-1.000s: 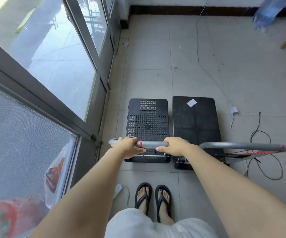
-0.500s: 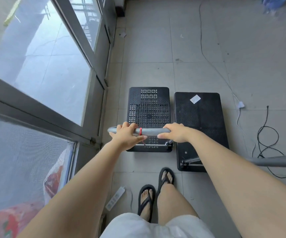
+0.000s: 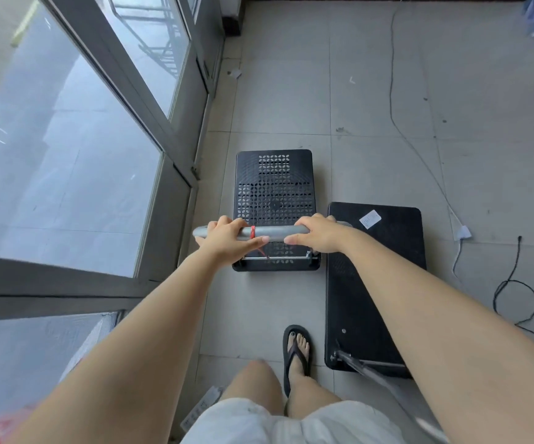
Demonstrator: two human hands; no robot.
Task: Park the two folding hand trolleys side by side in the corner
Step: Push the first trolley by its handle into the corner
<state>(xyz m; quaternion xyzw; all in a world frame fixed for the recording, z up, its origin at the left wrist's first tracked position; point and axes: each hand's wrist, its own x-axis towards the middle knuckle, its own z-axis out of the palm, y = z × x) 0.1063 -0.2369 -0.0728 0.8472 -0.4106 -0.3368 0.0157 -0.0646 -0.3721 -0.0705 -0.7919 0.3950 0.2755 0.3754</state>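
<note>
Matt black plastic on the perforated trolley deck [image 3: 275,187] at centre frame, a smooth grey metal handle bar [image 3: 275,232] across it. Lower right, the second deck [image 3: 376,283] looks finely textured, with a paper sticker [image 3: 370,218]. Pale matt floor tiles [image 3: 371,91]; glossy glass door panes [image 3: 51,171] at left.

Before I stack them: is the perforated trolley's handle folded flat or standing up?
Standing up. Both hands grip the handle above the perforated trolley deck.
</note>
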